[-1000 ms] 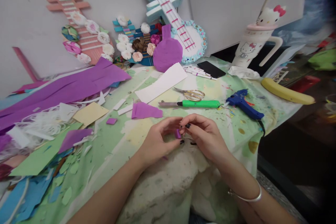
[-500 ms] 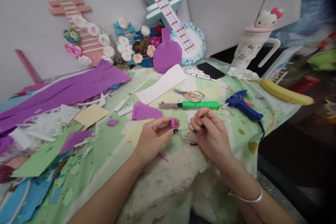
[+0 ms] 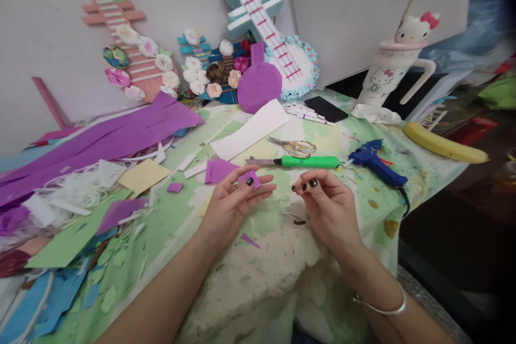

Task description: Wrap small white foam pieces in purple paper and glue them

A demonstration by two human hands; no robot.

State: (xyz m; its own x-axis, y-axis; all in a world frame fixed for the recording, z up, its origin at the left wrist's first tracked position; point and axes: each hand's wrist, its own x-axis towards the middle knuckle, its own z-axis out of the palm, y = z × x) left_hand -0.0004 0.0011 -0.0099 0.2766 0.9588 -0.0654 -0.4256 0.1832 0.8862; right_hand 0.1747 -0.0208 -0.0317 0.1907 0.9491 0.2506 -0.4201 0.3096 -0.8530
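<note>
My left hand point(image 3: 231, 207) pinches a small purple piece point(image 3: 253, 178) between thumb and fingers, its other fingers stretched out. To its right, my right hand point(image 3: 328, 207) is closed, with thumb and fingertips pressed together; whatever it may hold is too small to name. Just behind the left hand lies a purple paper piece point(image 3: 218, 170). A green-handled knife point(image 3: 310, 162) rests beyond both hands, with gold-handled scissors point(image 3: 299, 148) behind it. A thin purple scrap point(image 3: 250, 241) lies on the cloth below the left hand.
At the right are a blue glue gun point(image 3: 377, 164), a banana point(image 3: 445, 143) and a white cup point(image 3: 381, 76). A black phone point(image 3: 325, 109) lies behind. Purple sheets point(image 3: 100, 137) and scraps cover the left. Decorated instrument shapes lean against the wall.
My left hand has turned and its fingers have spread, showing more of the purple piece. My right fingertips have moved slightly left and now point toward the left hand.
</note>
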